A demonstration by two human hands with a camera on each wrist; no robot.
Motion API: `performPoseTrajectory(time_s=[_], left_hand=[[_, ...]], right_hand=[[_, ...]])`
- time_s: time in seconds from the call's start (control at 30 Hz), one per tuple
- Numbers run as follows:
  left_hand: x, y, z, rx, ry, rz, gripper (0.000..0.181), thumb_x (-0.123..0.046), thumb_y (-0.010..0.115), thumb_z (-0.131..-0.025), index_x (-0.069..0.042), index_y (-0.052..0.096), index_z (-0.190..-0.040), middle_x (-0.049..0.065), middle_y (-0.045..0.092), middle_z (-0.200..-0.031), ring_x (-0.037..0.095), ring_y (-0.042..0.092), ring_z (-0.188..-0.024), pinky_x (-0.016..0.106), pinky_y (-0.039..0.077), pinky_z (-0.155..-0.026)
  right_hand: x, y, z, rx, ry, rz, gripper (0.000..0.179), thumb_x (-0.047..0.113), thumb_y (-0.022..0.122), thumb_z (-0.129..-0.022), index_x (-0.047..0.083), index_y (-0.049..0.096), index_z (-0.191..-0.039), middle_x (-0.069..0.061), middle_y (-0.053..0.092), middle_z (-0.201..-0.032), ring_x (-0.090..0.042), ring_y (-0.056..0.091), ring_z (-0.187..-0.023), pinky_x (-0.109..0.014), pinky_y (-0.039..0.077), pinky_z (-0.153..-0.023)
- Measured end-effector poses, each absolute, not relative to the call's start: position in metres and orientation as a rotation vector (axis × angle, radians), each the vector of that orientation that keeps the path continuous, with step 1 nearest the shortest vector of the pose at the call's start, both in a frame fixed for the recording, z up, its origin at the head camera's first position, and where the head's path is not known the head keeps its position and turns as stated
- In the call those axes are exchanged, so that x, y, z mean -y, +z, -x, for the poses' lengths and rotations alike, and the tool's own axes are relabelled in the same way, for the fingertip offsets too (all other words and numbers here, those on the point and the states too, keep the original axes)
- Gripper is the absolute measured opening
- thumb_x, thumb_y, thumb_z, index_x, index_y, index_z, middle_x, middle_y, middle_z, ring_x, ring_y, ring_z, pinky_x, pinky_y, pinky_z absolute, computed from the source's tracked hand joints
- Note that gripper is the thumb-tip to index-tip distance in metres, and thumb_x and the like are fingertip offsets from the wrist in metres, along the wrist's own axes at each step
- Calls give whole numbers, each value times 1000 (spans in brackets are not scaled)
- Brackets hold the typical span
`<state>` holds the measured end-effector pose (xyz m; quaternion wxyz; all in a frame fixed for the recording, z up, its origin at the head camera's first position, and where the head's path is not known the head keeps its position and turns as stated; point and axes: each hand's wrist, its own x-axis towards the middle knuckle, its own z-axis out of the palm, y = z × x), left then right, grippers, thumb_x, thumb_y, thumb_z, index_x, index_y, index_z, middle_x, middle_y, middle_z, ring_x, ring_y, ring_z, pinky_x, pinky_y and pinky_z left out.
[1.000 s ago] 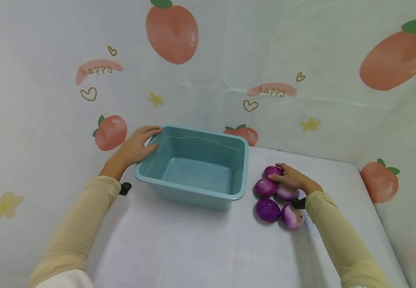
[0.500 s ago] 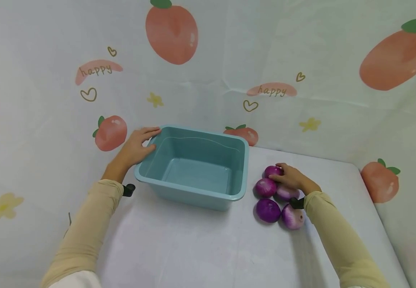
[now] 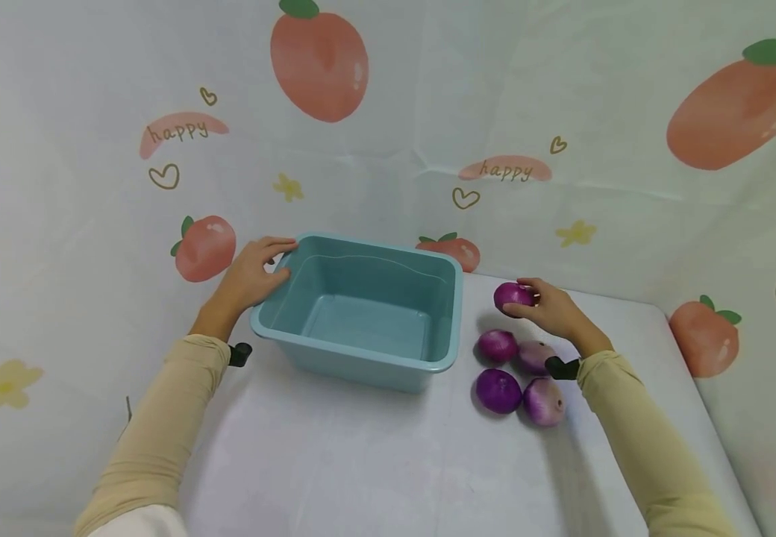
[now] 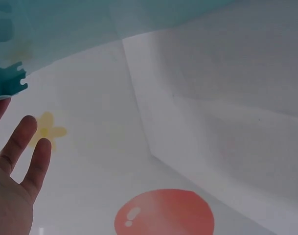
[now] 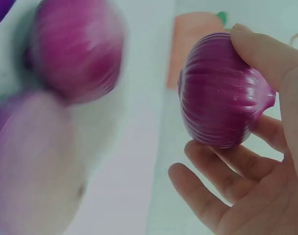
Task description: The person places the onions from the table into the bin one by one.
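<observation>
My right hand (image 3: 552, 309) grips a purple onion (image 3: 512, 298), lifted above the table. In the right wrist view the thumb lies over that onion (image 5: 224, 93), with fingers beneath. Several other onions are grouped below: a pinkish-purple onion (image 3: 498, 346), a dark purple onion (image 3: 498, 391), a paler onion (image 3: 545, 402), and another pale onion (image 3: 536, 356) partly hidden by the wrist strap. At the left end of a blue-green plastic basin (image 3: 368, 356), my left hand (image 3: 248, 276) touches the rim. Its visible fingers (image 4: 40, 166) are fairly straight and spread in the left wrist view.
The basin stands upright, with its bare floor (image 3: 368, 324) visible, to the left of the onions. A white-covered table (image 3: 361, 470) carries everything. Behind it hangs a white cloth (image 3: 388, 112) printed with fruit, and the table's right edge slopes away beside the right arm.
The right hand has raised the far onion off the table and away from the group. The left hand stays at the basin rim, and the basin keeps its place.
</observation>
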<state>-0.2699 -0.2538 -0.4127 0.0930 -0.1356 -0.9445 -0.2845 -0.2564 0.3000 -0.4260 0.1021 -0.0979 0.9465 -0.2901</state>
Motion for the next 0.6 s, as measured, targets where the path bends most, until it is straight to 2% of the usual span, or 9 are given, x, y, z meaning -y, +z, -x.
performPoseTrajectory(time_s=[0.4,0.6], left_hand=[[255,-414,268,2760,-832,401,46,-21,57,-95,-13,63,-140,11,59,-146,33,58,-108,52,51,-86],[255,-413,268,2737,-839,409,45,-21,60,-95,-13,65,-139,11,64,-142,33,60,-109,52,53,-86]], right_hand=[[-272,-373,254,-2849,-995,429,74,46,72,-93,12,44,-152,-18,58,-141,-39,58,-127,-53,52,-97],[-245,-347,251,-2802,-1114,521,70,37,79,-89,17,48,-149,-10,58,-141,-33,61,-123,-37,55,-90]])
